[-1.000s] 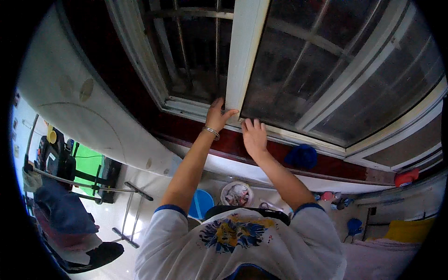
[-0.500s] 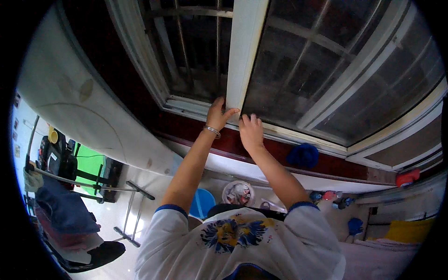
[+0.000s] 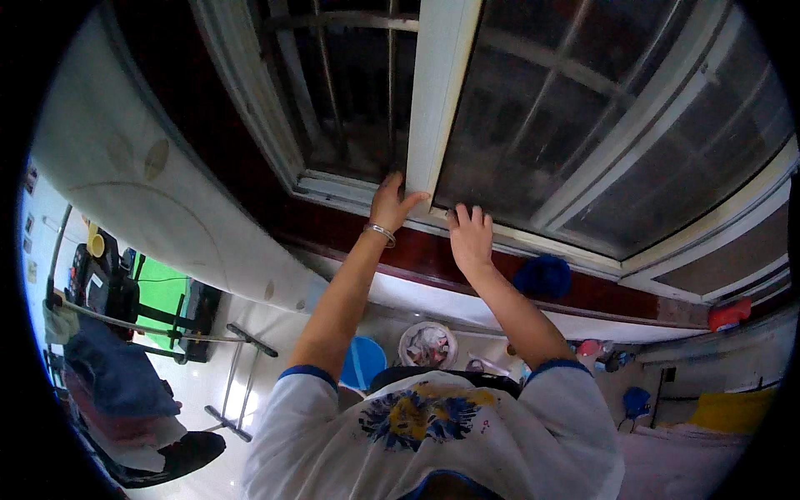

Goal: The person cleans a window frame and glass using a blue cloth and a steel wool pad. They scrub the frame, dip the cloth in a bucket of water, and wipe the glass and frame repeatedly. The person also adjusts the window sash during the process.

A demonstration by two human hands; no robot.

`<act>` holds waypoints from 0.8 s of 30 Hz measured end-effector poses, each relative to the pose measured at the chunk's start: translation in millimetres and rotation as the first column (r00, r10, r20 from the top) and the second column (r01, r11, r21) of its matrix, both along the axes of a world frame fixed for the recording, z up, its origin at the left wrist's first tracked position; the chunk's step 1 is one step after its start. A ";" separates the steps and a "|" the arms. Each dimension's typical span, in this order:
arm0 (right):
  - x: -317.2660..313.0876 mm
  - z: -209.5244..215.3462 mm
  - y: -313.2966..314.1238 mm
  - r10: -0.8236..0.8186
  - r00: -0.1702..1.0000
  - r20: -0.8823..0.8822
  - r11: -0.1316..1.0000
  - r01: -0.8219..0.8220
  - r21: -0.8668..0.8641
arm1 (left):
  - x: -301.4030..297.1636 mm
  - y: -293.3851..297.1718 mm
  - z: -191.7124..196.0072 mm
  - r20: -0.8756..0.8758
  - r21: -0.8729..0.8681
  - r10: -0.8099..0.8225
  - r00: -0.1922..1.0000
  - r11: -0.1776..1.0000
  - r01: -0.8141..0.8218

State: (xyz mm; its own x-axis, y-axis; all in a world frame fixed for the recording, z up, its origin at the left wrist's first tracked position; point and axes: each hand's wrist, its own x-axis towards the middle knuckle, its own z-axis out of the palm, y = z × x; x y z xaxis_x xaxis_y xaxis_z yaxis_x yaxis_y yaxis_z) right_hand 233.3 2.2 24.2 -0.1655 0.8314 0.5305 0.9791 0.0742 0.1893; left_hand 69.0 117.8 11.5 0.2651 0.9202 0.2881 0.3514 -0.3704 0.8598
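My left hand (image 3: 390,204) holds the lower end of a sliding window sash (image 3: 426,125) by its pale upright stile. Its thumb lies across the front, and the fingers reach round the left edge, partly hidden. A bracelet (image 3: 380,232) circles the left wrist. Just right of that corner, my right hand (image 3: 472,233) rests on the sash's bottom rail, fingers bent and slightly apart, nothing visible in them. Dark glass (image 3: 508,158) stands behind it. A bunched blue cloth (image 3: 543,276) lies on the dark red sill (image 3: 417,254), right of my right hand.
Left of the sash, metal bars (image 3: 329,92) show through the window opening. A pale curtain (image 3: 167,208) hangs at the left. Below me are a blue bucket (image 3: 363,360) and a filled white bin (image 3: 427,328). A clothes rack (image 3: 208,338) stands lower left; something red (image 3: 730,315) sits at the sill's right end.
My right hand has slid a little to the right along the bottom rail, away from the corner, and its fingers have spread slightly. My left hand keeps its hold on the sash.
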 end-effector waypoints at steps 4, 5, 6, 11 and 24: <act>-28.2 -9.6 22.8 -0.031 0.995 -0.095 0.997 0.025 -0.068 | 7.8 -2.5 5.1 -0.048 0.101 0.021 0.999 0.995 -0.016; -36.1 -11.0 26.0 -0.054 0.998 -0.012 0.998 0.054 -0.016 | 6.5 -3.4 4.1 -0.048 0.113 0.035 0.998 0.993 -0.029; -35.2 -10.0 23.8 -0.020 0.999 -0.031 1.000 0.020 -0.012 | 5.0 -3.4 4.2 -0.048 0.124 0.047 0.998 0.991 -0.041; -2.6 0.4 -3.3 0.025 0.996 -0.087 1.000 -0.026 -0.011 | 0.7 -3.0 3.9 0.014 0.001 -0.023 1.000 1.000 0.023; -29.4 -11.0 6.7 0.011 1.000 -0.009 0.999 -0.011 -0.043 | 6.3 6.4 -11.3 0.034 0.096 -0.013 0.999 0.995 0.010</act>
State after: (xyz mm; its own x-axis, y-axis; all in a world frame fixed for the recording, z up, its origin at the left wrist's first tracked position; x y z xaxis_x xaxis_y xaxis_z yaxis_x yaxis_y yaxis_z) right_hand 203.9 8.9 13.2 -0.1704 0.8517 0.4955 0.9797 0.0928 0.1774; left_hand 75.4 124.2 0.2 0.2638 0.8850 0.3838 0.3173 -0.4553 0.8319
